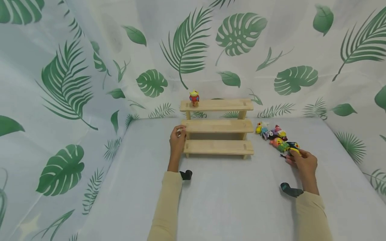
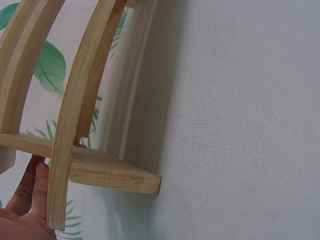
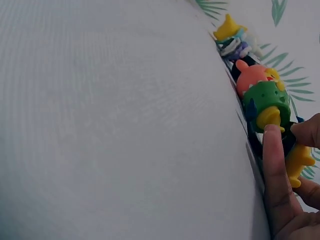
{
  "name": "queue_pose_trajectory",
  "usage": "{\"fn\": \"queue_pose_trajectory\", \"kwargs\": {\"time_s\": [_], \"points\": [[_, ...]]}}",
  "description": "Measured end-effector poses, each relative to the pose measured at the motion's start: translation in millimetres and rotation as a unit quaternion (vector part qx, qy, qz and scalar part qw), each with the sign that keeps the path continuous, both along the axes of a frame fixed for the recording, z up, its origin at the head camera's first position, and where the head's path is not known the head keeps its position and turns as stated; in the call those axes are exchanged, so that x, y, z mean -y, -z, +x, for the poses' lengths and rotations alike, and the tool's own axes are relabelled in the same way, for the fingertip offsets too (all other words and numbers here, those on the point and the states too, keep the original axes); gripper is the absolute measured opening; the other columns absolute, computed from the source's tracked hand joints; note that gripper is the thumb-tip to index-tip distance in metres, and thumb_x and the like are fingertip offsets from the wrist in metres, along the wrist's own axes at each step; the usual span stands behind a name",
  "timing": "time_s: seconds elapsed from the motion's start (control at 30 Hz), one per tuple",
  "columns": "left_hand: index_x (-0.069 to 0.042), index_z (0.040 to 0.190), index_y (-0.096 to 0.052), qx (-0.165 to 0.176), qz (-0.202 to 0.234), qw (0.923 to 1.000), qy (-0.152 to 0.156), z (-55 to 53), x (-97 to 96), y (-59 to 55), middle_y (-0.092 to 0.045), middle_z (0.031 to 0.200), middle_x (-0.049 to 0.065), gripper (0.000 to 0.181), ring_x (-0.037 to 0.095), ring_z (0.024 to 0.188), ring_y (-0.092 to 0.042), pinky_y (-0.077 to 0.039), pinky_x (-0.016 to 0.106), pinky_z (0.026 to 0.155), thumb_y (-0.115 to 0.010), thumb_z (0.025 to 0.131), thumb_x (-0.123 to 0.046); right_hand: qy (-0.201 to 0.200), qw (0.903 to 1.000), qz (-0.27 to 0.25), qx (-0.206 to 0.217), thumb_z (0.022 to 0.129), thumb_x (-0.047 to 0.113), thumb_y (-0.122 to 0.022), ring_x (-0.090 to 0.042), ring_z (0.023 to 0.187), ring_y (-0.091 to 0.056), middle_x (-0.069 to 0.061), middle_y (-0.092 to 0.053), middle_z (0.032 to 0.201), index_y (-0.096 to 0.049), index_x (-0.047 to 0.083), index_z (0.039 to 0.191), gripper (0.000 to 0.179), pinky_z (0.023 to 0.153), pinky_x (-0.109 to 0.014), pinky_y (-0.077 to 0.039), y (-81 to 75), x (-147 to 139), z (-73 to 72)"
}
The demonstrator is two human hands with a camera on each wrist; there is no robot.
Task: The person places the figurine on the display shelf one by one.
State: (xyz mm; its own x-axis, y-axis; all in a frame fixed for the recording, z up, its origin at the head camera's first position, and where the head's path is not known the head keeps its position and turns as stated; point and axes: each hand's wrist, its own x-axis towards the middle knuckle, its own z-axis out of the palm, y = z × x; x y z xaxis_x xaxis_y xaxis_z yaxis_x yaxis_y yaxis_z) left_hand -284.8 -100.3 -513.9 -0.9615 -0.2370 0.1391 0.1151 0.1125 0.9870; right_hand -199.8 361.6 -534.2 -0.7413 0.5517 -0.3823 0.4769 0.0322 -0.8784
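Observation:
A three-tier wooden display stand (image 1: pixel 218 126) stands at the back middle of the surface. My left hand (image 1: pixel 178 138) holds its left end by the middle tier; the left wrist view shows fingers (image 2: pixel 40 187) against the wooden side piece (image 2: pixel 115 175). To the right, my right hand (image 1: pixel 305 164) pinches a yellow and dark toy figurine (image 3: pixel 298 161) between thumb and fingers. Just beyond lies a pink and green figurine (image 3: pixel 265 95). A red and yellow figurine (image 1: pixel 194 98) stands upright on the top tier's left end.
More small figurines (image 1: pixel 268 131) lie in a cluster right of the stand. A leaf-patterned cloth (image 1: pixel 187 43) hangs behind and at both sides. The stand rests on a white covered surface (image 1: pixel 229 201). Black wrist camera mounts (image 1: pixel 291 190) stick out from both wrists.

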Motion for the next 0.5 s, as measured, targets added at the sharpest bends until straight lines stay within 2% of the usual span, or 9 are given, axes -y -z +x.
{"fn": "queue_pose_trajectory", "kwargs": {"time_s": [0.07,0.13,0.23,0.43,0.5], "points": [[-0.018,0.111,-0.066,-0.003,0.003,1.0000,0.003,-0.7,-0.6,0.0,-0.064,0.088,0.025,0.020,0.031,0.075,-0.057,-0.041,0.022,0.058,-0.057,0.099,-0.030,-0.010,0.9994,0.033,0.002,0.095,0.036,-0.059,0.007,0.056,-0.059,-0.001,-0.056,0.107,-0.029,0.004,0.152,0.072,0.056,-0.014,-0.052,2.8,-1.8,0.9],[-0.019,0.112,-0.066,-0.004,0.007,1.0000,0.004,-0.9,-1.7,0.1,-0.063,0.088,0.025,0.020,0.030,0.074,-0.056,-0.041,0.022,0.058,-0.056,0.099,-0.031,-0.021,0.9972,0.071,0.007,0.095,0.039,-0.057,0.010,0.058,-0.055,-0.011,-0.050,0.127,-0.030,0.004,0.152,0.073,0.058,-0.011,-0.050,5.0,-4.2,2.0],[-0.020,0.112,-0.066,-0.003,0.004,1.0000,0.003,-0.6,-2.6,0.1,-0.063,0.091,0.027,0.021,0.033,0.077,-0.057,-0.041,0.021,0.059,-0.056,0.099,-0.032,-0.027,0.9968,0.075,0.000,0.095,0.038,-0.057,0.011,0.059,-0.055,-0.016,-0.039,0.141,-0.028,0.002,0.152,0.073,0.060,-0.011,-0.050,5.2,-5.9,2.9],[-0.020,0.111,-0.066,0.003,0.000,1.0000,-0.005,1.7,-1.8,-1.4,-0.065,0.092,0.026,0.019,0.038,0.084,-0.061,-0.042,0.021,0.060,-0.057,0.098,-0.030,-0.038,0.9979,0.052,0.005,0.094,0.037,-0.059,0.012,0.060,-0.055,-0.016,-0.045,0.137,-0.023,0.005,0.151,0.075,0.059,-0.009,-0.047,5.7,-7.7,3.9],[-0.020,0.111,-0.066,0.004,0.002,1.0000,-0.005,2.4,-1.5,-1.5,-0.065,0.092,0.027,0.019,0.040,0.085,-0.060,-0.042,0.021,0.060,-0.057,0.098,-0.030,-0.039,0.9983,0.041,0.009,0.094,0.039,-0.060,0.011,0.061,-0.056,-0.011,-0.051,0.129,-0.022,0.007,0.150,0.075,0.059,-0.008,-0.045,7.6,-8.6,5.3]]}}
